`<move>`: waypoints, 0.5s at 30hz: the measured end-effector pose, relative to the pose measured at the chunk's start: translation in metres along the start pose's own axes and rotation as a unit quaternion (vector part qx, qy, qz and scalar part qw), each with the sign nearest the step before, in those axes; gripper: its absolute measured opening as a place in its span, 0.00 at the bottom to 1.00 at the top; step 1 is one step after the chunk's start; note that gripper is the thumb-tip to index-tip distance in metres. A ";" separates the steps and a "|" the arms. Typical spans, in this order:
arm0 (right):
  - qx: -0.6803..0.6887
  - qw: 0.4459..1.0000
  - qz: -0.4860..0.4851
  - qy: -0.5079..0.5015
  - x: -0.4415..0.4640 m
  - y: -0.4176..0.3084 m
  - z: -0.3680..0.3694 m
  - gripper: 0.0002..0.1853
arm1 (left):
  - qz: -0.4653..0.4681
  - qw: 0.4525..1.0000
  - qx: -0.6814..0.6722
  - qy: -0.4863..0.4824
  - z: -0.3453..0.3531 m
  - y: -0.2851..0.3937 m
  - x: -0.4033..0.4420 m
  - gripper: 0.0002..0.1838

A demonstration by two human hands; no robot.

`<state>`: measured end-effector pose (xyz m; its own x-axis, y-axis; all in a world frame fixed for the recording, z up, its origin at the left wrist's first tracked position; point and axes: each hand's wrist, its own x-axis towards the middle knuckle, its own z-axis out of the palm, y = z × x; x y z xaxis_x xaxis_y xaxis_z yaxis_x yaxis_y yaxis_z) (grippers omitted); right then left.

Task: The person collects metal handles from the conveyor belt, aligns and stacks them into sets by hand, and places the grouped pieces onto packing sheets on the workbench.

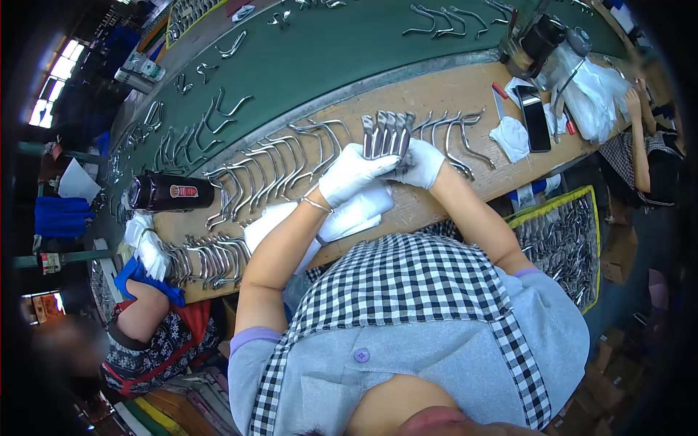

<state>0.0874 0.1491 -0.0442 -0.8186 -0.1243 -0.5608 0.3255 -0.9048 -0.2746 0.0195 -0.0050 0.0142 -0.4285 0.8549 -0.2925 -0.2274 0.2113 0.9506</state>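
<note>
My left hand [354, 174], in a white glove, is wrapped round the lower part of a bundle of several shiny curved metal levers [387, 131]. Their flattened ends point up, away from me. From the other side my right hand [420, 166], also gloved, closes on the same bundle; its fingertips are partly hidden. Under my left hand a white cloth [356, 214] lies at the bench's near edge. Rows of curved metal levers [280, 163] lie left of my hands, with another group of levers [454, 138] to the right.
Beyond the wooden bench [407, 98] runs a green surface [313, 62] with scattered levers. A dark bottle [171, 192] lies at left. A phone [534, 120], a white pad [511, 139] and plastic bags [592, 94] are at right. A yellow-edged crate [560, 247] stands below. Co-workers sit either side.
</note>
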 end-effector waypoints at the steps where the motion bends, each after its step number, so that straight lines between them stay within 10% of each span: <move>1: 0.003 1.000 -0.006 -0.021 0.000 0.000 0.000 0.14 | -0.008 1.000 -0.001 0.005 -0.001 -0.001 0.001 0.19; 15: -0.179 0.983 -0.036 -0.026 -0.015 -0.007 0.007 0.14 | -0.025 0.989 0.075 -0.126 -0.005 0.011 -0.013 0.20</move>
<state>0.0943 0.1546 -0.0280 -0.8656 -0.0941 -0.4918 0.4039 -0.7116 -0.5748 0.0183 -0.0161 0.0283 -0.1835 0.9288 -0.3220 -0.1013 0.3079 0.9460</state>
